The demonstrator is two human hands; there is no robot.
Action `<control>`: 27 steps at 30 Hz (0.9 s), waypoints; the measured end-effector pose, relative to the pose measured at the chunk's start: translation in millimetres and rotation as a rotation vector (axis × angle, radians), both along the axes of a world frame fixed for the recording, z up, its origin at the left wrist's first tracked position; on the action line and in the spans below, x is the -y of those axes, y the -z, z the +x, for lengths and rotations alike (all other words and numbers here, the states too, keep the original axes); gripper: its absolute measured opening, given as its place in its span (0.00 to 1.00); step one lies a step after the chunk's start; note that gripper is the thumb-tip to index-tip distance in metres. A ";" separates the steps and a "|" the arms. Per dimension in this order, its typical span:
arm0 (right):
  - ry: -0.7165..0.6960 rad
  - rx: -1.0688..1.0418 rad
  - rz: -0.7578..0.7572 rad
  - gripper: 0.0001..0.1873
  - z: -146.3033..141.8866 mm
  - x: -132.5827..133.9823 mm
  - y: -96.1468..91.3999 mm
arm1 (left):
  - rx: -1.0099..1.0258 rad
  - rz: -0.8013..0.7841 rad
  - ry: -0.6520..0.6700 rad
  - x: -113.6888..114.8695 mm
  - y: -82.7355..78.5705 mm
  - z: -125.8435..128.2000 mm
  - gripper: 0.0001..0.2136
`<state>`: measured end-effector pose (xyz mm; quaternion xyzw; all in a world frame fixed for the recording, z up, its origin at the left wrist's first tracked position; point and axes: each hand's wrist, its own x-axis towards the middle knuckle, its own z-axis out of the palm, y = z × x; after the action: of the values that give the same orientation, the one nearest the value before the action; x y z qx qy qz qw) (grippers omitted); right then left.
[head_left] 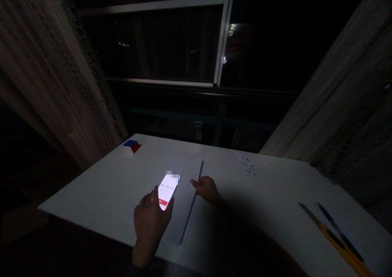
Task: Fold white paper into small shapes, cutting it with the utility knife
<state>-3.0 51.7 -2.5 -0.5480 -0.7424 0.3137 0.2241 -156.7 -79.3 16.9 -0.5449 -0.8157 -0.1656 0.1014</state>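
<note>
My left hand (pixel 150 222) is wrapped round a smartphone (pixel 166 191), whose bright screen shows running digits and a red button. Under and beside the phone lies white paper (pixel 183 211), perhaps a folded sheet or thin stack, with a dark shadow along its right edge. At that edge my right hand (pixel 208 188) is closed, its thumb on top and the other fingers curled at the side. The right forearm fades into shadow.
A puzzle cube (pixel 131 146) sits at the far left of the white table (pixel 101 191). Several small paper pieces (pixel 247 165) lie at the back right. A yellow utility knife (pixel 337 238) and a dark pen (pixel 338 230) rest at right. Curtains flank the dark window.
</note>
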 end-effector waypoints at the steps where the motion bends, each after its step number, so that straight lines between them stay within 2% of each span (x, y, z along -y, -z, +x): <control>1: 0.003 0.028 0.059 0.21 0.6 0.3 0.4 | 0.000 0.004 -0.003 0.1 0.1 -0.3 0.25; 4: -0.031 0.043 0.112 0.19 2.6 -0.3 1.3 | 0.013 0.002 -0.006 0.5 -0.1 -0.1 0.24; 10: -0.132 -0.130 -0.100 0.16 13.1 -6.5 -0.6 | 0.026 0.005 0.007 1.5 0.5 -1.5 0.21; 12: -0.153 -0.167 -0.126 0.16 17.2 -7.3 -0.7 | 0.021 0.007 0.013 1.8 1.3 -2.4 0.21; 14: -0.147 -0.157 -0.098 0.16 20.1 -5.8 -0.7 | 0.013 0.012 0.012 2.2 1.8 -2.7 0.21; 20: -0.073 0.023 0.163 0.20 19.7 8.4 -13.1 | 0.016 0.032 0.010 2.5 2.9 -1.9 0.21; 24: -0.054 -0.032 0.111 0.20 15.0 13.3 -27.7 | 0.013 0.052 0.006 2.1 5.6 -2.2 0.21; 27: -0.021 -0.114 0.055 0.19 12.1 10.7 -31.8 | 0.021 0.057 0.003 1.9 6.3 -2.2 0.21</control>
<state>9.1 41.0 29.2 -0.5150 -0.7425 0.3262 0.2775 -158.9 -81.2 10.6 -0.5414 -0.8108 -0.1946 0.1083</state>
